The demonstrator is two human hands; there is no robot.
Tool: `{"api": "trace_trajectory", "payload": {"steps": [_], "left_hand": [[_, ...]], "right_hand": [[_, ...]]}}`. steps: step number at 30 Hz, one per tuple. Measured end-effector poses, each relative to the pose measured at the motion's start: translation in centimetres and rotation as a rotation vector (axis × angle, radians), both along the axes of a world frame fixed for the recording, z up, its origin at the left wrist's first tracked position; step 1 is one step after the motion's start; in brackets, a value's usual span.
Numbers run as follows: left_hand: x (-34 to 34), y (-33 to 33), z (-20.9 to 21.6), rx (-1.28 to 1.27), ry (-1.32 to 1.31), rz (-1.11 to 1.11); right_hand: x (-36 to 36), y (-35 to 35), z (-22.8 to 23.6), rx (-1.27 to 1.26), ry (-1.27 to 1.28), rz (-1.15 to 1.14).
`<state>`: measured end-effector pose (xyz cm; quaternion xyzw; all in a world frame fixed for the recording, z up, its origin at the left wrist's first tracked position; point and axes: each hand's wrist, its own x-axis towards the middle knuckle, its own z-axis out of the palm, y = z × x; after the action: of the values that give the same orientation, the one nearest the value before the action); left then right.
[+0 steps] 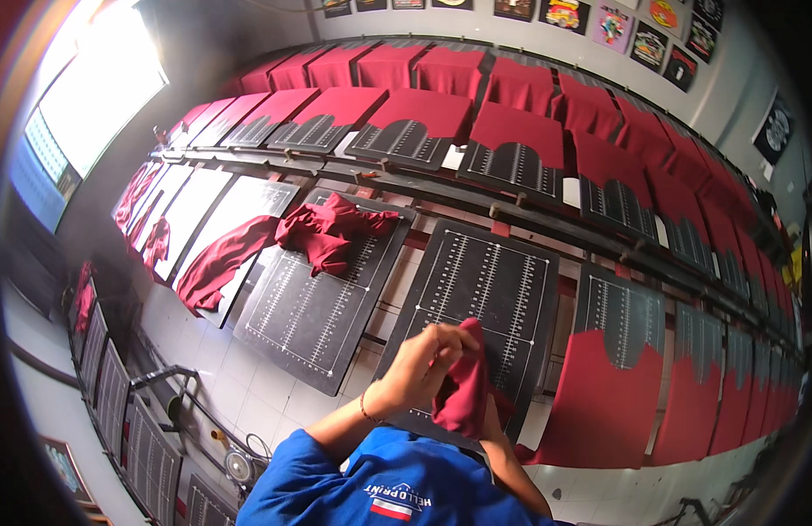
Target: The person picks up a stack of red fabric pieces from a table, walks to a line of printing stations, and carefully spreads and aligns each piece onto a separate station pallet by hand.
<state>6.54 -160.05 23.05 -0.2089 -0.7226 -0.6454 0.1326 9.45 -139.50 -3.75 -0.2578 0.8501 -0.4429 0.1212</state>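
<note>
A bunched dark red fabric piece (464, 392) hangs in front of my body, above the near end of a black board (458, 272) marked with white rulers. My left hand (426, 361) is closed on the upper edge of the fabric, fingers pinched near its top corner. My right hand (492, 422) is at the fabric's right side; the cloth hides its fingers, so its grip does not show. On the neighbouring black board (296, 302) to the left lies a crumpled red cloth (322, 230).
To the right, red panels with curved cutouts lie flat on boards (603, 399). Beyond a dark rail (406, 180), more boards carry red panels (423, 110). White boards (191, 206) with loose red cloth stand at far left. A fan-like machine (239, 465) sits on the floor at lower left.
</note>
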Motion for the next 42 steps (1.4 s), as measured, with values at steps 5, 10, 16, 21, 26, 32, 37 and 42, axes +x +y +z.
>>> {"api": "trace_trajectory", "payload": {"steps": [5,10,16,21,26,32,37,42], "left_hand": [[-9.5,-3.1,3.5,0.141,0.202,0.088],[-25.3,-0.6,2.2,0.233,0.236,0.048],[-25.4,-0.7,-12.8,-0.211,-0.046,-0.038],[-5.7,-4.5,-19.4,-0.275,-0.240,0.363],[8.3,-4.9,-17.7,-0.333,-0.452,0.030],[9.4,0.5,-16.0,-0.284,-0.225,0.128],[11.6,4.3,-13.0,-0.277,-0.025,-0.158],[14.1,8.2,-10.4,-0.284,-0.012,-0.165]], "right_hand": [[-2.2,-3.6,2.4,-0.176,-0.552,0.147],[-2.1,-3.6,1.8,-0.177,-0.800,0.067],[-1.7,-4.4,0.5,-0.264,-0.974,-0.046],[-1.1,-6.4,4.1,-0.306,-0.199,0.006],[0.3,-7.0,4.9,-0.066,-0.450,-0.174],[1.6,-5.7,16.5,-1.195,-1.034,-0.547],[5.2,-0.5,20.3,-1.477,-1.086,-0.485],[8.7,3.9,20.2,-1.644,-1.142,-0.496]]}}
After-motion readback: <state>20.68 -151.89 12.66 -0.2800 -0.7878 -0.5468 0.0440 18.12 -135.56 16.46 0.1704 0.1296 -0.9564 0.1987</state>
